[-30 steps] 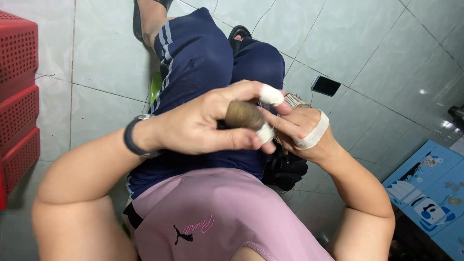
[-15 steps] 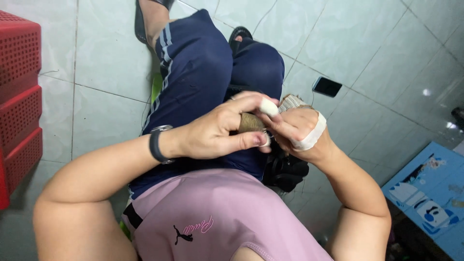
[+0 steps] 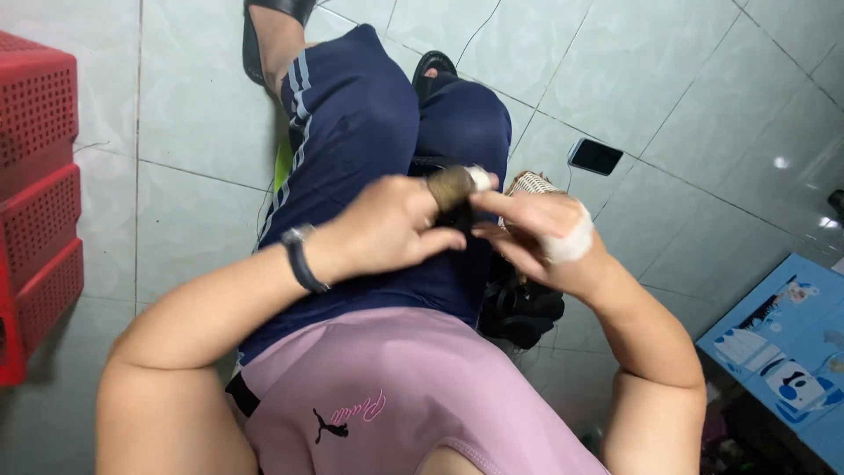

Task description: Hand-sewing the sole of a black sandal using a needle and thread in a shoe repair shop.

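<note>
My left hand (image 3: 391, 227), with a dark band on its wrist, is closed around a small brown cylinder-shaped piece (image 3: 450, 186) over my lap. A finger wrapped in white tape (image 3: 480, 179) rests on the piece's top end. My right hand (image 3: 532, 230) has white tape around its palm, and its fingers are stretched out with the tips close to the brown piece. A small woven tan object (image 3: 533, 183) shows just behind the right hand; whether the hand holds it is unclear. I sit in dark blue trousers (image 3: 360, 132) and a pink top.
Red perforated crates (image 3: 40, 202) are stacked at the left edge. A dark phone (image 3: 595, 157) lies on the tiled floor to the right. A black bundle (image 3: 520, 310) sits by my right hip, and a blue printed box (image 3: 782, 343) is at the lower right.
My left hand has shifted along the lap so the brown piece now sticks out at its fingertips. The right hand's fingers have spread flatter.
</note>
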